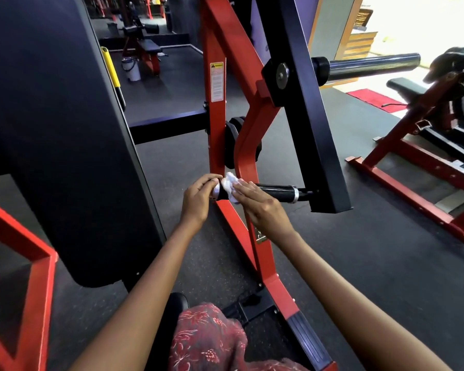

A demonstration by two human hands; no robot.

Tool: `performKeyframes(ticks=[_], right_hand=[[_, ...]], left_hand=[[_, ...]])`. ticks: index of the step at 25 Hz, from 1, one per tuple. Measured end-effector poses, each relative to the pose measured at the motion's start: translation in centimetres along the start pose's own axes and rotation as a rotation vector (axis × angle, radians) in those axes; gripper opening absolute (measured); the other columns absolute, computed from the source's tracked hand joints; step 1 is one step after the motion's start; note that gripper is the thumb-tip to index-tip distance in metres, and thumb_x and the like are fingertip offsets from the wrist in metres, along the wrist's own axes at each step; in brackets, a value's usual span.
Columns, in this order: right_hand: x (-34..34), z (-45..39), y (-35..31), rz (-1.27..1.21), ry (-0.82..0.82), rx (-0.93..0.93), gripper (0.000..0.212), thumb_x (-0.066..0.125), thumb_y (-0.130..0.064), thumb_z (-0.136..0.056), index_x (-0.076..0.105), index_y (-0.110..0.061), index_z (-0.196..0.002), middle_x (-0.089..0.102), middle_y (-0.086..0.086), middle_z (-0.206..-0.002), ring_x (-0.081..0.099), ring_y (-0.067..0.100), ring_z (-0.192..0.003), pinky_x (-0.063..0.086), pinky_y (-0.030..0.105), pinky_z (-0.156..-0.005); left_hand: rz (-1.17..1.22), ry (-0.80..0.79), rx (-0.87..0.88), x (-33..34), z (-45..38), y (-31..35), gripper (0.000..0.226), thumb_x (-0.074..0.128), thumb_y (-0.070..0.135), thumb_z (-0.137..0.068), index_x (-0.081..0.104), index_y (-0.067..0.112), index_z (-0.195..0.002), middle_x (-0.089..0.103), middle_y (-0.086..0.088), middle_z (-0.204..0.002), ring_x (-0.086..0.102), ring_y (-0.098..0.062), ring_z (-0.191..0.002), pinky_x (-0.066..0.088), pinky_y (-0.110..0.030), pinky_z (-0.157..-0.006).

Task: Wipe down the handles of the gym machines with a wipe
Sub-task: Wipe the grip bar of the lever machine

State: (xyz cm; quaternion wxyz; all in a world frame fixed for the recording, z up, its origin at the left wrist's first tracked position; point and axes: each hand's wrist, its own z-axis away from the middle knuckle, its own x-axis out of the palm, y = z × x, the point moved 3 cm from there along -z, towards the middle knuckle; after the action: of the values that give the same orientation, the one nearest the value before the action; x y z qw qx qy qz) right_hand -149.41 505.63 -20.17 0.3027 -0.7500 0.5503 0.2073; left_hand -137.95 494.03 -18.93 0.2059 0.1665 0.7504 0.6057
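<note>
Right hand (255, 199) pressing wipe (229, 186) on handle (275, 192), warning label (216, 81) unreadable

Both hands at black handle (275, 192), right hand (263, 207) pressing white wipe (229, 187)

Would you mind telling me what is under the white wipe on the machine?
The wipe wraps the black handle, pressed by the right hand; the left hand grips the handle's end. The covered stretch of grip is hidden.
</note>
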Motion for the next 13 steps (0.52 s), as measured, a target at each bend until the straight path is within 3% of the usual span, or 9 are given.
performKeyframes(ticks=[3,6,8,11,13], right_hand=[[-2.3,2.3,3.3,0.145,-0.022,0.068,0.028,0.052,-0.001,-0.087,0.065,0.000,-0.112,0.061,0.015,-0.122,0.056,0.025,-0.117,0.036,0.035,-0.107],[-5.0,4.7,6.4,0.279,0.014,0.223,0.024,0.055,-0.003,-0.085,0.069,0.000,-0.103,0.067,0.015,-0.112,0.063,0.029,-0.106,0.042,0.036,-0.100],[-6.3,5.6,6.7,0.339,0.118,0.340,0.018,0.063,0.000,-0.080,0.072,-0.001,-0.096,0.071,0.012,-0.100,0.065,0.030,-0.096,0.051,0.036,-0.086],[-7.3,5.3,5.2,0.139,0.425,0.699,0.014,0.069,-0.005,-0.081,0.073,-0.003,-0.094,0.069,0.010,-0.086,0.059,0.017,-0.077,0.043,0.010,-0.070],[-5.8,4.1,4.2,-0.092,0.503,0.948,0.015,0.068,-0.012,-0.084,0.072,-0.003,-0.096,0.061,0.010,-0.089,0.052,0.011,-0.073,0.042,0.008,-0.066]], left_hand=[[-0.018,-0.013,0.003,-0.2,-0.1,0.0,0.021,0.048,0.023,-0.086,0.068,0.019,-0.091,0.067,0.001,-0.091,0.058,-0.002,-0.084,0.041,-0.006,-0.069],[-0.058,-0.021,-0.002,-0.1,0.3,0.5,0.021,0.046,0.012,-0.095,0.067,0.012,-0.096,0.064,-0.006,-0.096,0.055,-0.003,-0.084,0.039,-0.002,-0.065],[-0.064,-0.015,0.005,0.0,0.5,0.9,0.024,0.043,0.007,-0.096,0.067,0.006,-0.100,0.063,-0.008,-0.098,0.054,-0.003,-0.082,0.040,-0.002,-0.062],[-0.057,0.005,0.010,0.1,0.6,1.2,0.025,0.043,0.005,-0.097,0.066,0.000,-0.104,0.062,-0.010,-0.100,0.055,-0.004,-0.081,0.041,-0.003,-0.062],[-0.061,0.016,0.015,0.1,0.7,1.3,0.026,0.042,0.005,-0.097,0.066,0.000,-0.105,0.062,-0.010,-0.100,0.055,-0.004,-0.081,0.041,-0.003,-0.062]])
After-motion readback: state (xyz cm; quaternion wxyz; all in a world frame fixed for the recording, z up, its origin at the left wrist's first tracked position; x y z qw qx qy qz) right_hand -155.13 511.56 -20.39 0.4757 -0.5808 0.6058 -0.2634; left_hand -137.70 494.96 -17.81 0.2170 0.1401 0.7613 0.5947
